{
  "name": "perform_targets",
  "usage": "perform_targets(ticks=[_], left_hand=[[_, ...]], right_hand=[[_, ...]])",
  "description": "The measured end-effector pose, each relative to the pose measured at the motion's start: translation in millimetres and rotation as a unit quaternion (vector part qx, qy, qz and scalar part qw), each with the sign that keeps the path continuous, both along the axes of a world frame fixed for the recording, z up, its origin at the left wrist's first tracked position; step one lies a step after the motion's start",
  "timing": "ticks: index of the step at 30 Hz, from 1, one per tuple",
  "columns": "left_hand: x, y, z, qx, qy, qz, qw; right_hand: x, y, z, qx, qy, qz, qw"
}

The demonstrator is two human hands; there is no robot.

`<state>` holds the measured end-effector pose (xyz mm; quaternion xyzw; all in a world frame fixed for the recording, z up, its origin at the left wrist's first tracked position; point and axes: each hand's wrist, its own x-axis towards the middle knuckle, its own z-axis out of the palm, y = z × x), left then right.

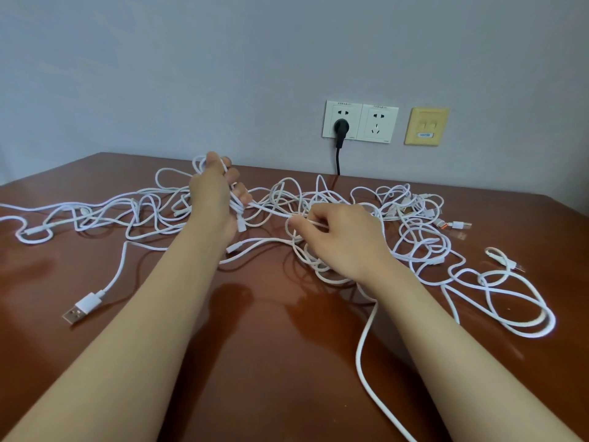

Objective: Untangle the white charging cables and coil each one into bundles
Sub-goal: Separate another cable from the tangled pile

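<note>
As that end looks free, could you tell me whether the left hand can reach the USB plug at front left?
Probably: nothing lies over the USB plug, but the left hand grips cable loops.

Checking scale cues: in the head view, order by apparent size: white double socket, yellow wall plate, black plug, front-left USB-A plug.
1. white double socket
2. yellow wall plate
3. USB-A plug and black plug: unsure, the former is nearer.

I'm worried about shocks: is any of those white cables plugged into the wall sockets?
No: only a black plug sits in the left wall socket, while the white cables lie tangled on the brown table.
</note>
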<state>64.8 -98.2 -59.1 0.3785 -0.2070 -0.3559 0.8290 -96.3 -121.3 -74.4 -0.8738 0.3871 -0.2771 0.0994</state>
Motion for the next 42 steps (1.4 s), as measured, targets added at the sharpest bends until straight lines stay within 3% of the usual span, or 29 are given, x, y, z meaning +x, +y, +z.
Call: perform_targets(ticks=[5,9,17,24,27,31,36,38,42], left_hand=[[-5.7,-8.3,-9.4,0.135,-0.149,0.068,0.977],[-28.7,-10.2,-17.8,0.206,-0.344,0.058,0.915],[-47.3,1.5,-11.8,0.203,-0.275,-0.21,0.916],[-42.7,11.9,-9.0,0.197,-0.339,-0.351,0.85],[-42.5,17.3,-8.2,0.21,-0.376,-0.417,0.801],[-43.9,20.4,-6.7,0.206,-0.396,-0.447,0.775],[-46.6,19.0,-8.3,0.186,-0.387,-0.439,0.79],[-47.2,18.2,-9.9,0.173,-0.386,-0.432,0.797],[-46.8,13.9,-14.2,0.163,-0.373,-0.413,0.815]], right_hand=[[0.1,-1.4,-5.1,-0.042,-0.038,0.078,0.995],[7.5,-0.2,-5.7,-0.064,-0.112,0.137,0.982],[2.3,-0.4,-1.1,0.035,-0.211,0.124,0.969],[1.8,-3.4,2.1,0.029,-0.183,0.056,0.981],[-3.5,-12.7,4.1,0.092,-0.168,0.028,0.981],[-14.9,-21.5,7.9,0.293,-0.227,0.12,0.921],[-16.1,-23.1,9.0,0.352,-0.292,0.14,0.878],[-15.0,-23.6,9.8,0.347,-0.294,0.128,0.881],[-10.9,-24.1,7.4,0.25,-0.244,0.083,0.933]])
